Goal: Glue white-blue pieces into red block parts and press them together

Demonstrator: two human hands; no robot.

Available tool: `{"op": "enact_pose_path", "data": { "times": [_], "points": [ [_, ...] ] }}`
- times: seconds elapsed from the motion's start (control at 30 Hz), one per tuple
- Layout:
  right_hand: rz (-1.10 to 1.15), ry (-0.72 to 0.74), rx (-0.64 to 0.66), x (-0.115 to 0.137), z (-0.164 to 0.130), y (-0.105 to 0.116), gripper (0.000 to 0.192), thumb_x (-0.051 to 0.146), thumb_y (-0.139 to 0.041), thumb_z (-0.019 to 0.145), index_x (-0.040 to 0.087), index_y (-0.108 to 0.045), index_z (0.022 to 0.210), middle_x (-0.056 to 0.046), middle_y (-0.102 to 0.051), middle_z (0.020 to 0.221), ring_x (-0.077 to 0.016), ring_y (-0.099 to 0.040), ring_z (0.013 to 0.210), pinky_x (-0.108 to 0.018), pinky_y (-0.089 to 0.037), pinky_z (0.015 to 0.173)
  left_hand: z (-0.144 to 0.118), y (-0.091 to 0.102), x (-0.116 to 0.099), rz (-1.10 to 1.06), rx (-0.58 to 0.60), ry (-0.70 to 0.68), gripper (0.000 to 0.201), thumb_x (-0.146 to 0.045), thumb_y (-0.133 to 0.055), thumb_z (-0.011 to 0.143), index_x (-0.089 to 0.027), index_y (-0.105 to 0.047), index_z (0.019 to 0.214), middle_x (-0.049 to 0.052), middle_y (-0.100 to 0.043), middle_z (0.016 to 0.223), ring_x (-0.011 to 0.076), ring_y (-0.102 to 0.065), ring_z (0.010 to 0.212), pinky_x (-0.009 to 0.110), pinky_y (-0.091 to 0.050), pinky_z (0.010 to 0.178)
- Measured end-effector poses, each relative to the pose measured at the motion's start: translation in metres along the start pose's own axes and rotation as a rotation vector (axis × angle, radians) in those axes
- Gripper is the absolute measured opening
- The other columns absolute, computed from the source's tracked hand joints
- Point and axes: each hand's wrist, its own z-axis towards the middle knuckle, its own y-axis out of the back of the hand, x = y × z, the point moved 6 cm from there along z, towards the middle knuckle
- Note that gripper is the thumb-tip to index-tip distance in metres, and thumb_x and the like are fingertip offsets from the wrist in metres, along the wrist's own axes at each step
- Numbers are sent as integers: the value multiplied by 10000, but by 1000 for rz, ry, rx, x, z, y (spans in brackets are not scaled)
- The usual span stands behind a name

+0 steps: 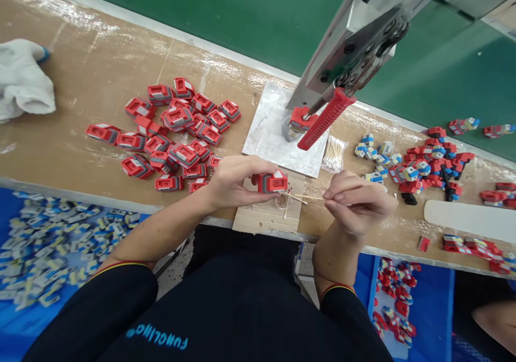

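My left hand [234, 184] grips a red and grey toy vehicle part [273, 182] between thumb and fingers, above a piece of cardboard [250, 218]. In my right hand [358, 200], a thin cotton swab [312, 196] is pinched, its far end pointing left toward the toy part. Whether the tip touches the part I cannot tell. Below them, a small clear round dish [282, 201] rests on the cardboard with more swabs about it. Just beyond stands a hand press with a red lever handle [326, 119]; another red part [300, 117] sits under its ram.
Many red and grey parts [177, 117] lie piled to the left. A bag of cotton swabs [334, 154] is beside the press's metal base [262, 130]. Blue bins [433, 308] hold parts below the table edge. A white glove [26, 79] lies far left; another person's arm [495, 321] shows at right.
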Motion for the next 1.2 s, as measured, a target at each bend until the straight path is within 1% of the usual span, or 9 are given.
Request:
{"op": "enact_pose_path", "data": {
  "times": [0.03,0.07,0.1,0.2,0.37,0.7,0.97,1.1,1.2],
  "points": [
    [7,4,-95,0,-1,1,165,293,-820,931,272,-713,807,16,-745,667,-145,-664,499,-296,-500,470,0,-3,-4,26,20,-47,374,-304,-965,770,-247,-785,1093,33,-856,941,145,-782,692,227,-613,643],
    [14,2,-141,0,-2,-1,166,307,-820,932,275,-712,810,18,-742,661,-143,-658,490,-295,-500,465,0,-5,-7,50,32,-95,355,-302,-952,788,-238,-779,1092,36,-856,933,144,-786,696,217,-609,644],
    [20,-7,-146,-1,-2,-6,154,303,-820,931,276,-715,821,18,-748,667,-142,-662,493,-292,-504,465,1,-7,-9,72,37,-134,344,-304,-940,806,-227,-771,1097,42,-854,923,145,-791,703,210,-609,648],
    [55,-1,-77,-1,-1,-21,104,249,-821,918,266,-734,865,9,-771,697,-147,-690,508,-279,-514,459,0,-11,-14,102,42,-194,327,-336,-902,859,-192,-743,1105,62,-850,905,150,-797,702,203,-614,648],
    [115,24,-45,0,1,-24,109,174,-844,883,232,-760,919,-12,-793,722,-159,-734,551,-263,-548,490,0,-12,-15,133,39,-186,271,-354,-840,930,-183,-712,1096,64,-847,903,129,-783,669,191,-612,643],
    [168,13,5,2,0,-25,172,95,-842,860,217,-778,963,-25,-816,773,-150,-754,610,-242,-567,521,0,-10,-15,141,46,-183,286,-343,-862,907,-203,-714,1108,59,-857,950,148,-824,772,201,-641,699],
    [8,63,5,5,4,-22,148,145,-835,883,240,-726,854,2,-802,734,-145,-732,542,-247,-574,477,1,-12,-18,171,47,-192,251,-335,-849,921,-190,-712,1074,57,-853,925,138,-813,746,192,-634,690],
    [-70,100,14,8,5,-17,183,115,-824,881,235,-701,819,10,-790,708,-140,-723,520,-244,-575,470,1,-10,-16,191,47,-179,272,-344,-867,899,-209,-729,1091,33,-846,911,123,-789,689,190,-614,635],
    [-99,114,18,9,5,-12,184,106,-826,877,227,-696,829,6,-786,707,-136,-721,524,-241,-572,471,0,-8,-16,204,35,-173,268,-333,-869,892,-213,-743,1096,29,-837,911,119,-781,690,191,-615,640]
  ]
}}
